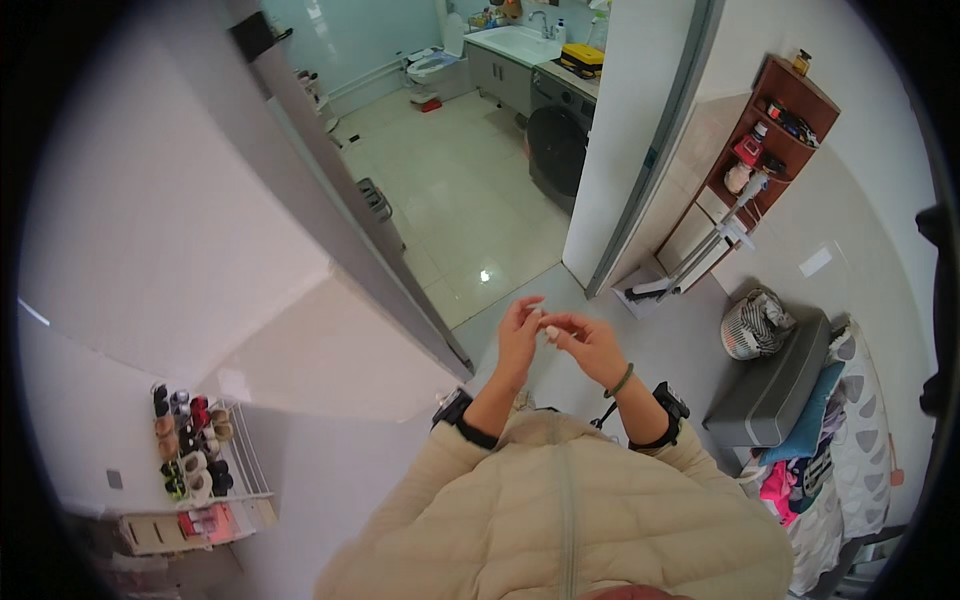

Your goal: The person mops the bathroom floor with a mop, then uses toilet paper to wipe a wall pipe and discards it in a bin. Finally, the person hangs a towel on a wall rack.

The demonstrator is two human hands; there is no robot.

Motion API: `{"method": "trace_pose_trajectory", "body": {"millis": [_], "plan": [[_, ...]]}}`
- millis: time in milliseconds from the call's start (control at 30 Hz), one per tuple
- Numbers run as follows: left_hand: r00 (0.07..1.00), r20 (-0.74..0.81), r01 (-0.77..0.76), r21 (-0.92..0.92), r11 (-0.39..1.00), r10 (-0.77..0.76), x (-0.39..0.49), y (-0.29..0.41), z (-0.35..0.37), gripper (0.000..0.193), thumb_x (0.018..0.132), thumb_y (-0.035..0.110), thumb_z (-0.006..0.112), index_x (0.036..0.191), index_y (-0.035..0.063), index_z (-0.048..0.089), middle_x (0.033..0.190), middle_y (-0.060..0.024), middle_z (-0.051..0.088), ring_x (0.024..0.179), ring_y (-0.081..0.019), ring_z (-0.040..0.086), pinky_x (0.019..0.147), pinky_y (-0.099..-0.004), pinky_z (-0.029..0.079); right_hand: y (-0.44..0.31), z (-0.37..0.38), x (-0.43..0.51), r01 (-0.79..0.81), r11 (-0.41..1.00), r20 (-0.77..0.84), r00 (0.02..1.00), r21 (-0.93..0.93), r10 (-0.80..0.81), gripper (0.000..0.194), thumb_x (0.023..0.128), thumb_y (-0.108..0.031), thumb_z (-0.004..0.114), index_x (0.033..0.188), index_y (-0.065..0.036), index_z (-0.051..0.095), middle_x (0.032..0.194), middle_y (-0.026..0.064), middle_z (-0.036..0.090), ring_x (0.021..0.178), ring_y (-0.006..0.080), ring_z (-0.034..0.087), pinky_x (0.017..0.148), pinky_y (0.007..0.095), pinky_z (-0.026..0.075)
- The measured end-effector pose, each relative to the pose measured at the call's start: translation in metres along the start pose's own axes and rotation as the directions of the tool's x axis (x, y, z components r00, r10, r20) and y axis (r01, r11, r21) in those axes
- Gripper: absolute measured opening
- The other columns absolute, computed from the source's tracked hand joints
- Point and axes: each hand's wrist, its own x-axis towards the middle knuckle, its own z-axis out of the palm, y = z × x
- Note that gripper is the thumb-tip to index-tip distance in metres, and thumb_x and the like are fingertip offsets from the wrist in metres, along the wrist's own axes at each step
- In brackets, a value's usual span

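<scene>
My left hand (517,337) and my right hand (592,349) are raised before my chest, at the threshold of a bathroom doorway. Their fingertips come together, nearly touching or just meeting. Small pale spots show between them; whether these are fingernails or a tiny object is too small to tell. A dark green bracelet (619,381) circles my right wrist. Black strapped devices sit on both forearms, one on the left (452,409) and one on the right (670,401). Below spreads my beige quilted jacket (525,502).
Ahead, the bathroom holds a front-loading washing machine (556,142), a sink (517,43) and a toilet (439,66). To the right stand a corner shelf (806,90), an upright broom and dustpan (701,251), a laundry basket (739,334) and a grey sofa (772,382). A shoe rack (247,450) is left.
</scene>
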Motion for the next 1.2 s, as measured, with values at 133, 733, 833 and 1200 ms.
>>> {"method": "trace_pose_trajectory", "body": {"millis": [133,733,833,1200], "plan": [[0.972,0.181,0.169,-0.094,0.981,-0.15,0.133,0.001,0.034,0.023,0.088,0.01,0.048,0.111,0.0057,0.055,0.09,-0.0031,0.059,0.081,-0.0113,0.056,0.077,-0.0242,0.044,-0.018,-0.052,0.087,0.014,0.998,-0.355,0.935,0.063,0.01,0.02,0.086,-0.008,0.058,0.104,-0.001,0.062,0.093,0.0025,0.064,0.085,0.0077,0.057,0.073,0.0221,0.046],[0.97,0.229,0.061,0.073,0.995,-0.076,0.589,0.058,0.062,0.024,0.086,0.009,0.05,0.109,0.006,0.057,0.092,-0.0042,0.061,0.084,-0.0116,0.056,0.08,-0.0245,0.044,-0.027,-0.207,0.471,0.157,0.885,-0.564,0.718,-0.439,-0.407,0.022,0.081,-0.008,0.059,0.102,-0.006,0.063,0.093,0.0071,0.062,0.086,0.0171,0.059,0.078,0.0282,0.047],[0.981,0.181,-0.088,0.057,0.995,0.076,0.655,0.085,0.06,0.024,0.087,0.009,0.051,0.11,0.0052,0.056,0.092,-0.0041,0.06,0.085,-0.0112,0.056,0.08,-0.0247,0.044,-0.043,-0.227,0.533,0.119,0.758,-0.495,0.691,-0.642,-0.527,0.028,0.078,-0.005,0.058,0.106,-0.006,0.06,0.106,0.0094,0.059,0.098,0.0243,0.055,0.085,0.0327,0.043],[0.71,0.698,0.115,0.009,0.993,-0.088,0.806,0.086,0.139,0.021,0.089,0.007,0.051,0.109,0.0031,0.055,0.093,-0.0032,0.059,0.09,-0.0105,0.054,0.083,-0.0251,0.043,-0.047,-0.279,0.65,-0.256,0.476,-0.539,0.459,-0.841,-0.706,0.039,0.075,-0.009,0.058,0.114,-0.004,0.057,0.128,0.0124,0.048,0.119,0.0305,0.041,0.1,0.0403,0.029]]}}
